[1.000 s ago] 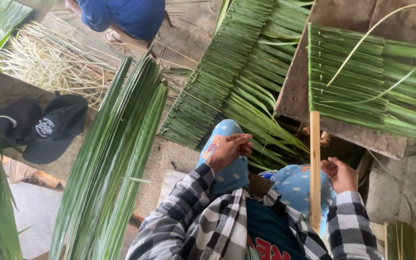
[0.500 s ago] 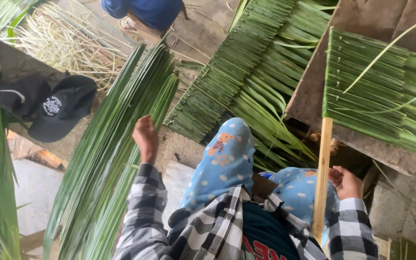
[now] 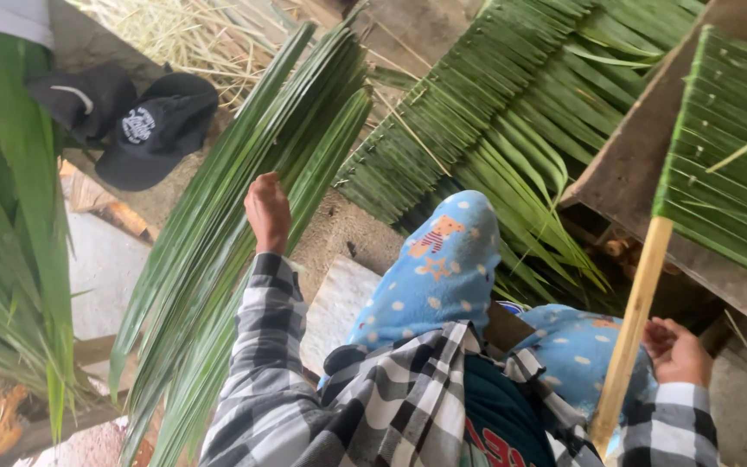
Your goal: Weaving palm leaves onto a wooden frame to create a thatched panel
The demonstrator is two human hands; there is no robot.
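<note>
My left hand point(image 3: 268, 210) reaches out to a long bundle of green palm leaves point(image 3: 218, 233) leaning at my left, its fingers curled into the leaves. My right hand point(image 3: 676, 350) rests palm up by my right knee, fingers loosely bent and holding nothing. It lies just right of a pale bamboo stick point(image 3: 635, 322). The stick runs up to a panel of folded leaves point(image 3: 728, 147) lying on a wooden board point(image 3: 633, 164). My knees are in blue patterned trousers point(image 3: 438, 277).
A second stitched leaf panel point(image 3: 477, 112) leans ahead of my knees. Two black caps point(image 3: 127, 117) lie on a ledge at the upper left. More green leaves point(image 3: 10, 225) hang at the far left, dry straw point(image 3: 192, 26) lies beyond.
My left hand left my knee and swung left onto the leaf bundle. The view has turned left and down, and the person in blue has dropped out of view. My right hand stayed by the stick.
</note>
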